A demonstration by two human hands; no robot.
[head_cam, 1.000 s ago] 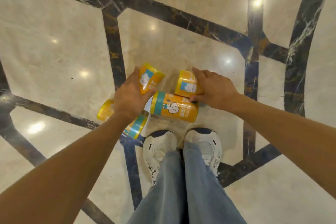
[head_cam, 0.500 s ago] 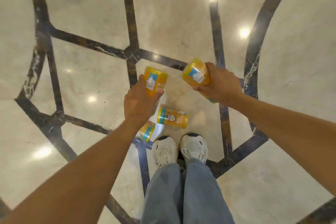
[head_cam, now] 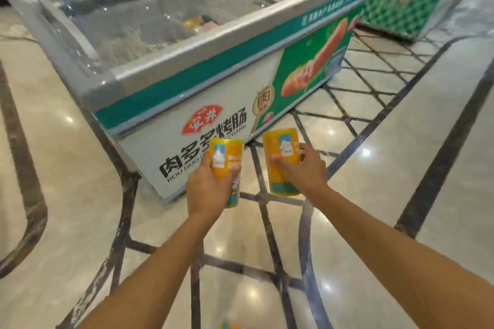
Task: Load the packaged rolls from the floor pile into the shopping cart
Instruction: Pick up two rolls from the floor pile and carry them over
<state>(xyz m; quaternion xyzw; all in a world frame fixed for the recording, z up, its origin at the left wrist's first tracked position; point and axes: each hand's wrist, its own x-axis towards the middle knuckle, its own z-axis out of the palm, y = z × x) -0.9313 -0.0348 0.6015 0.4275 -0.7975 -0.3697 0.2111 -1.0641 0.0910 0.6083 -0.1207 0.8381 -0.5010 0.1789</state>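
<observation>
We are gripping the left roll (head_cam: 226,157) in our left hand (head_cam: 207,191) and the right roll (head_cam: 280,153) in our right hand (head_cam: 307,172): glossy orange cylinders near a corner of the freezer (head_cam: 213,93), with polished floor (head_cam: 387,168) lying open rightward.

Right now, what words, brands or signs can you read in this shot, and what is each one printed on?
"安井": red badge on the freezer front.
"肉多…烤肠": big black characters below; the middle one partly behind the left roll.
"ROU DUO": small letters under those; the rest is hidden.
"肉": round seal on the freezer.
Too blurred to read: teal strip lettering, green box badge, labels on the left roll and right roll.
</observation>
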